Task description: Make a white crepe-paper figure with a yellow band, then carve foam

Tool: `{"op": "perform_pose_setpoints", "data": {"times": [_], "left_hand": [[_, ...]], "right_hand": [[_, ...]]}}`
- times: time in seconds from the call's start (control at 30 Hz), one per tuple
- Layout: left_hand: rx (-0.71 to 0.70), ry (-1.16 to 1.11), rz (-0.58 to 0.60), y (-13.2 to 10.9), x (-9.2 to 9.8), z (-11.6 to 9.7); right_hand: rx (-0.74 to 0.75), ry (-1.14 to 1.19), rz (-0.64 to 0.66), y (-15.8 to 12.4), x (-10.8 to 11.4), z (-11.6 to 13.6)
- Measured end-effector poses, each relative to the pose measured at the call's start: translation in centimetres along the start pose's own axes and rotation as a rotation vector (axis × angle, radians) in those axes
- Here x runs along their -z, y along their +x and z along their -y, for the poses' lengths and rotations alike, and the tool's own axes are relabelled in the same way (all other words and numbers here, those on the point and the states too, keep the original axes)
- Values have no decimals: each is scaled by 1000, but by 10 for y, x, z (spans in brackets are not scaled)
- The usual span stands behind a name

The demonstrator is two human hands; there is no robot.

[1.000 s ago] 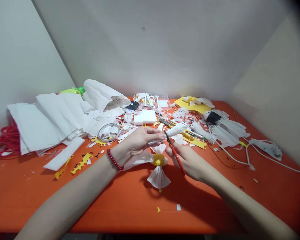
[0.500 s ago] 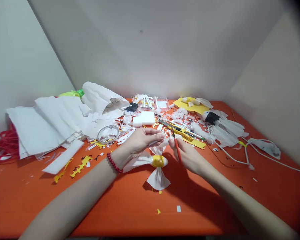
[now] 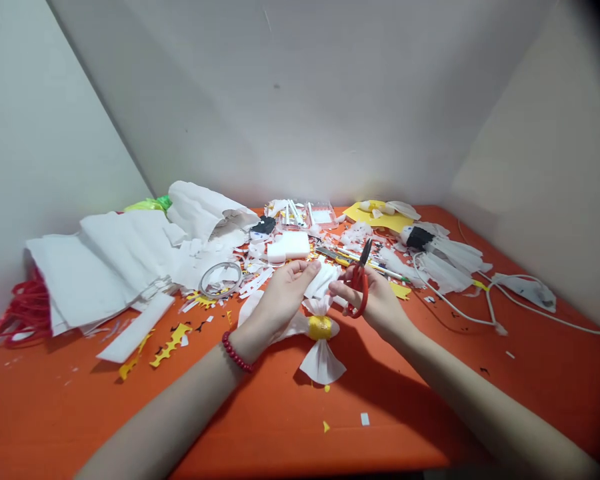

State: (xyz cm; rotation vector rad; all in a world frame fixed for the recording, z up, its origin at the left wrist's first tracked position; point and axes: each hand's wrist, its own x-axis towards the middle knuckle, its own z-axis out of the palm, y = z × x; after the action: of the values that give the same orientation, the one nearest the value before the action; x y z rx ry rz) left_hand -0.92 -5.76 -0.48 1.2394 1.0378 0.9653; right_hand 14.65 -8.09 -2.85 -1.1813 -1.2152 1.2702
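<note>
Whereas the left hand (image 3: 283, 297) pinches pleated white paper (image 3: 322, 280) above the counter (image 3: 260, 417), the right hand (image 3: 379, 299) is curled around red-handled scissors (image 3: 364, 259), blades pointing away from the person, and a yellow-banded white figure (image 3: 320, 328) lies crosswise below, rounded end pointing right.

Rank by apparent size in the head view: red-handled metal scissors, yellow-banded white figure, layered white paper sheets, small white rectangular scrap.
Layered white paper sheets
Yellow-banded white figure
Red-handled metal scissors
Small white rectangular scrap
</note>
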Motion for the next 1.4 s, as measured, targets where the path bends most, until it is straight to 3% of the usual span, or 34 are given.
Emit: {"op": "perform_pose_setpoints", "data": {"times": [0.2, 0.37, 0.57, 0.7, 0.77, 0.9, 1.0, 1.17, 1.4], "left_hand": [[-69, 112, -41, -2, 3, 4], [-3, -85, -17, 8, 13, 11], [39, -198, -96, 11, 18, 13], [52, -300, 17, 8, 17, 13], [12, -245, 91, 7, 18, 13], [-91, -21, 80, 9, 22, 14], [-102, 4, 80, 11, 24, 15], [-26, -76, 113, 10, 27, 11], [118, -77, 229, 12, 36, 2]], "right_hand": [[33, 48, -91, -3, 0, 7], [52, 14, -89, 2, 14, 7], [124, 28, -138, 9, 25, 1], [123, 17, -148, 6, 19, 1], [114, 44, -169, 6, 17, 1], [69, 169, -139, 12, 20, -3], [26, 177, -86, 16, 25, -6], [-34, 20, -46, 13, 30, -4], [-4, -25, -143, 16, 43, 3]]}}
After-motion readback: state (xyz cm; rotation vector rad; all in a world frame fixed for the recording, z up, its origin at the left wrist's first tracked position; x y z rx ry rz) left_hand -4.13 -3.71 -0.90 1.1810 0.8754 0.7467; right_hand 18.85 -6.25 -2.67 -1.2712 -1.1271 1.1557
